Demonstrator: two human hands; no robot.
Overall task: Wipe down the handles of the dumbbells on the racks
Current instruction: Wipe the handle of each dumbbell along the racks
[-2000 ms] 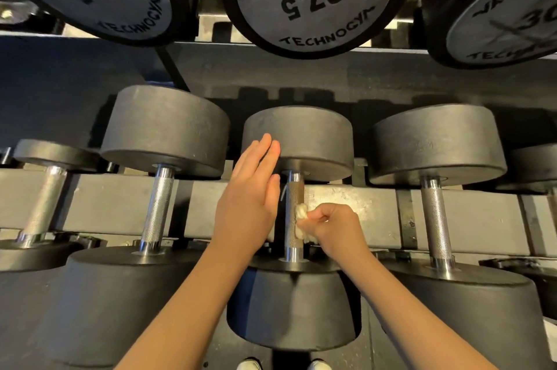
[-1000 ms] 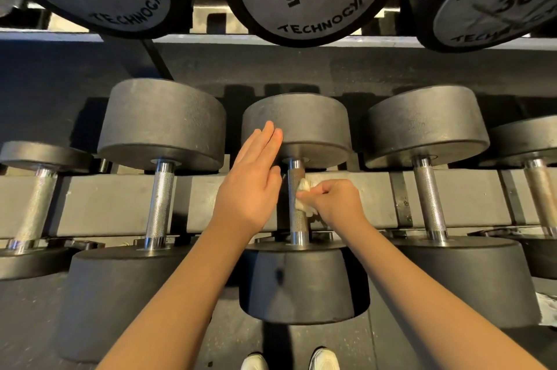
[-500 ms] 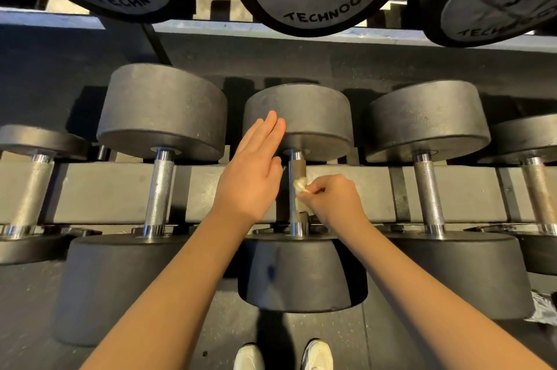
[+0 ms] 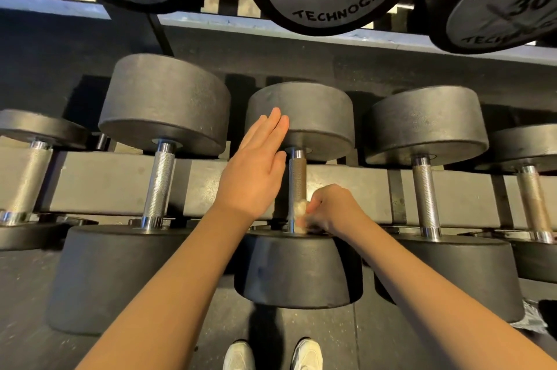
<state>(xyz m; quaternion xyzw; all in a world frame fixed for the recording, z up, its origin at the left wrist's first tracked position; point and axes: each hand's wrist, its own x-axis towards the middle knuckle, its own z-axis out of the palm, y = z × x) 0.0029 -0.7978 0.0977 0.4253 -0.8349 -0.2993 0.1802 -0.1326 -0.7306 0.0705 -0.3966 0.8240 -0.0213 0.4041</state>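
On the rack rail [image 4: 90, 182], the right grip [image 4: 334, 210] pinches a white cloth [image 4: 300, 208] against the near end of the handle [image 4: 297, 176] of the centre dumbbell [image 4: 295, 273], while the left grip [image 4: 256, 176] lies flat, fingers [image 4: 271, 131] straight, beside it.

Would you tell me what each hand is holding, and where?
The right hand pinches a white cloth against the middle handle, low down; the left hand holds nothing.
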